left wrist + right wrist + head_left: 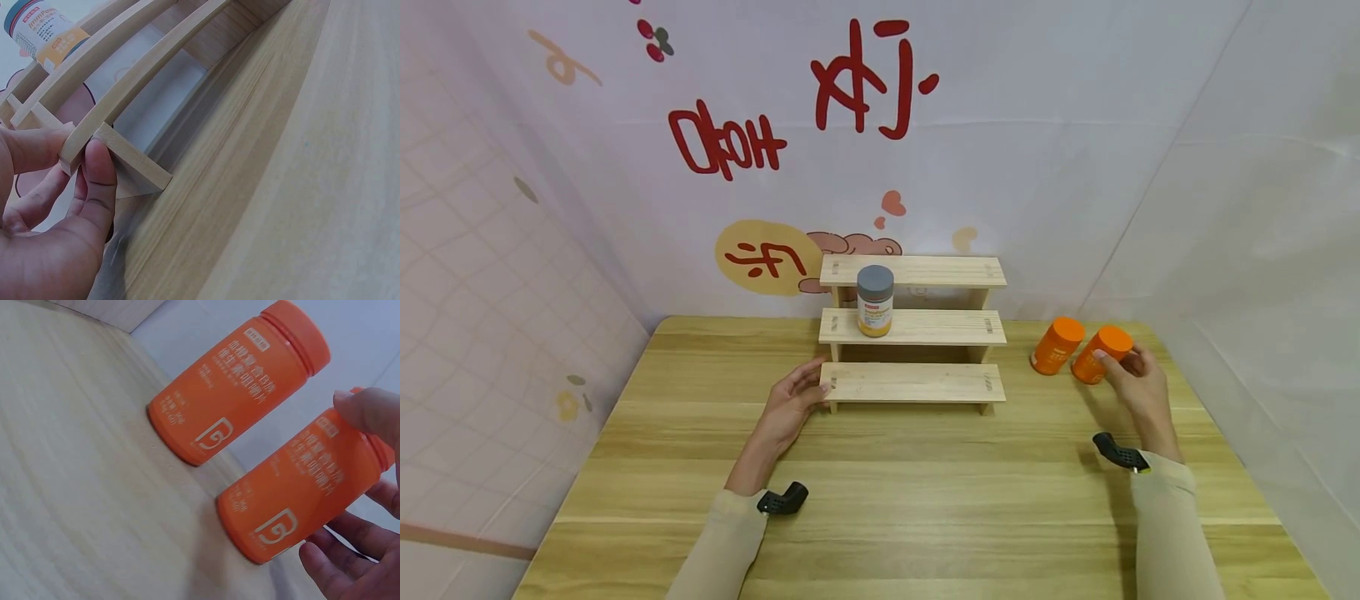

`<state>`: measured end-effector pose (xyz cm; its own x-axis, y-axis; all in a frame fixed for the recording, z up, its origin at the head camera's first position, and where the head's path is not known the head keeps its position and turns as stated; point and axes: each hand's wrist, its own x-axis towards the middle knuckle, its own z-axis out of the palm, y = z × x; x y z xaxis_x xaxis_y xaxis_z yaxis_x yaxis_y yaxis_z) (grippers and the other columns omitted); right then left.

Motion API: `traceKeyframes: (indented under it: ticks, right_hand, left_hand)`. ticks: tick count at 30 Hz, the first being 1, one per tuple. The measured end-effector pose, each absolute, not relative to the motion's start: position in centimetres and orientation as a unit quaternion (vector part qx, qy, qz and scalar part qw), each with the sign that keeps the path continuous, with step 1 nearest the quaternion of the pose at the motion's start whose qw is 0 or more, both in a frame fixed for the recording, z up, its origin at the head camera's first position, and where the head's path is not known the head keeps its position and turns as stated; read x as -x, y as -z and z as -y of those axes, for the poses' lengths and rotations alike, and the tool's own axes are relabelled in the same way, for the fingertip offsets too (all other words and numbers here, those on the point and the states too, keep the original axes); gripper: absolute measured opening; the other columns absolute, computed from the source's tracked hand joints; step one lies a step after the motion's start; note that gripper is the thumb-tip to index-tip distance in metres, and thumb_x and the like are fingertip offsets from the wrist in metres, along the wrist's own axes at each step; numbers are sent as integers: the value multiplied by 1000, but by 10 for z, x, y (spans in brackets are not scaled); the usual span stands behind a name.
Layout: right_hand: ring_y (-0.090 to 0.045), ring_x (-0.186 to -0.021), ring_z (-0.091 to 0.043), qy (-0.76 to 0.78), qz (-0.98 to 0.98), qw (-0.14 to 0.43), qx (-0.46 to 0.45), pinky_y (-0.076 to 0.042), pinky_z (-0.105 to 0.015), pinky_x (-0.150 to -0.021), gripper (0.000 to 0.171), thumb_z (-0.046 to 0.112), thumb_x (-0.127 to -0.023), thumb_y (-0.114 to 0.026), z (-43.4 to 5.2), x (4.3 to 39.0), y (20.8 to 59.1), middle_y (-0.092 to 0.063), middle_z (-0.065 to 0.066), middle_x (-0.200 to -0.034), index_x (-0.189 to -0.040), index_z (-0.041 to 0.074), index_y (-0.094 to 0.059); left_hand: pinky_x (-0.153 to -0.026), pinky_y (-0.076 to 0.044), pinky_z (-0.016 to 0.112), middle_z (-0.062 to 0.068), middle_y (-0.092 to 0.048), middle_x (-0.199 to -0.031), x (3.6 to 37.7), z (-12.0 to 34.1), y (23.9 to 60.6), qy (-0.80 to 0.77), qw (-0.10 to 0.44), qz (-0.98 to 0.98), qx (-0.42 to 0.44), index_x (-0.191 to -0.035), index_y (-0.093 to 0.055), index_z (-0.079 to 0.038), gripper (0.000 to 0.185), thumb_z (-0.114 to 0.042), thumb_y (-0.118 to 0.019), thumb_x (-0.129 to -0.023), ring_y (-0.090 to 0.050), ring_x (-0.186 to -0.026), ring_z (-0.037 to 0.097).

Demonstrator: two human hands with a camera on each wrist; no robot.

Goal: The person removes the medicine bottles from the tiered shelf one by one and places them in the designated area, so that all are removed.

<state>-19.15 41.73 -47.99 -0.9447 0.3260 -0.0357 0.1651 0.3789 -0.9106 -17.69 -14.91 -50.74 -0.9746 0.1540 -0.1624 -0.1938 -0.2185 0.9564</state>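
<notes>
A: How far along did the shelving look?

B: One grey-capped bottle point(875, 300) stood on the middle step of the three-tier wooden rack point(912, 382). Two orange bottles point(1056, 345) waited on the wooden table point(880, 517), right of the rack.

A: And the hands?

B: The left hand point(792, 407) pinched the rack's lowest plank at its left end. The right hand point(1138, 386) curled round the nearer orange bottle point(300, 490), thumb on its cap.

A: Materials?

B: Pale, grainy pine slats; smooth, glossy plastic cylinders with white print.
</notes>
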Motion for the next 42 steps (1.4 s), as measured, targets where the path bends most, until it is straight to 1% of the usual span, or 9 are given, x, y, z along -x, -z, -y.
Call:
traceKeyframes:
  ticks: [4,6,8,11,15,19,23,29,42]
  right_hand:
    - [-50,-109,5,-514,838,74,168,-44,-7,-80,79,53,-95,-66,-418,192,473,-56,16,-130,-161,25,-32]
    - [-50,-108,6,-519,833,79,175,-43,-7,-80,79,51,-95,-67,-417,192,469,-55,18,-129,-161,24,-32]
    - [-49,-110,5,-518,833,75,178,-42,-8,-83,77,52,-96,-66,-417,191,465,-55,12,-137,-161,28,-32]
    - [-49,-121,-2,-513,836,76,180,-43,-18,-98,76,53,-96,-64,-416,189,459,-48,-1,-156,-161,30,-32]
    - [-44,-137,-13,-509,838,79,179,-37,-36,-119,76,53,-97,-63,-412,186,451,-37,-5,-165,-161,31,-29]
    - [-36,-149,-20,-508,840,99,159,-29,-34,-127,73,49,-99,-62,-407,183,443,-35,-4,-167,-161,31,-29]
    - [-29,-155,-24,-510,840,123,138,-22,-32,-129,71,45,-100,-62,-401,179,434,-31,-5,-168,-161,30,-29]
    - [-27,-157,-18,-508,842,142,114,-21,-26,-129,70,39,-101,-63,-388,175,417,-30,-2,-169,-161,31,-29]
    - [-35,-151,-20,-497,854,150,-17,-33,-17,-120,70,21,-101,-66,-351,169,392,-37,-7,-164,-161,26,-31]
  left_hand:
    - [-79,-57,23,13,-53,-131,177,149,507,-780,112,-616,14,-156,-39,-3,64,2,-64,-97,-60,-100,12]
    - [-79,-57,23,13,-53,-130,177,149,507,-779,111,-617,14,-156,-38,-2,64,2,-64,-97,-60,-100,12]
    - [-79,-57,23,13,-53,-131,177,149,507,-779,111,-617,15,-156,-39,-3,64,2,-64,-97,-61,-100,12]
    - [-80,-57,24,14,-53,-132,177,149,508,-778,111,-619,16,-156,-41,-4,63,2,-64,-97,-61,-100,12]
    - [-79,-57,24,14,-53,-132,177,149,508,-779,110,-617,18,-155,-42,-5,62,2,-64,-97,-61,-100,12]
    - [-79,-57,23,13,-53,-130,177,149,507,-782,109,-614,18,-155,-43,-5,62,2,-64,-97,-60,-100,12]
    - [-79,-57,23,13,-53,-129,177,149,507,-783,108,-613,16,-155,-43,-5,61,3,-63,-98,-61,-99,11]
    - [-79,-57,23,13,-53,-131,177,149,508,-780,112,-615,13,-156,-41,-5,63,3,-64,-98,-61,-99,12]
    - [-78,-57,23,15,-53,-132,177,149,508,-784,110,-611,14,-155,-41,-4,62,4,-63,-98,-61,-99,12]
